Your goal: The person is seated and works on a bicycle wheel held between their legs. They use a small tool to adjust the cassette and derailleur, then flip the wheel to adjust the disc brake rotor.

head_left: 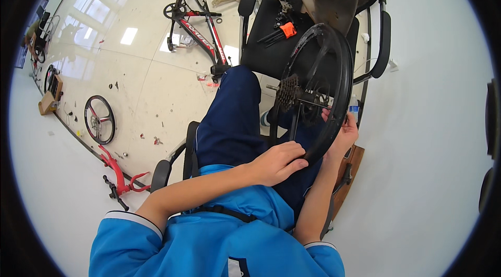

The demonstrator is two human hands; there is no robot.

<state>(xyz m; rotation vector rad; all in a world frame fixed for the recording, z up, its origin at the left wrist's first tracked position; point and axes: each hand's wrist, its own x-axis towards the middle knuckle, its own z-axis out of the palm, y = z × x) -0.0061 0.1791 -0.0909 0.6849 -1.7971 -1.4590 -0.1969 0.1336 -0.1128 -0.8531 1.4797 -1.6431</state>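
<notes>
A black bicycle wheel (345, 76) stands upright, slightly tilted, between my legs and the chair in front of me. Its cassette of sprockets (287, 93) faces left, and a brake disc shows on the hub's other side. My left hand (280, 162) is closed over the near lower part of the rim, thumb along its edge. On the far side of the rim, my right hand (344, 133) has its fingers pinched near the right axle end. Whatever sits between those fingertips is partly hidden by the rim and too small to name.
Hex keys with an orange holder (288, 29) lie on a black chair seat (255, 58), below a brown board-like piece. A red-and-black bike frame (201, 37), a three-spoke wheel (99, 119) and a red fork (119, 172) rest on the floor. Rightward stands a bottle (354, 107).
</notes>
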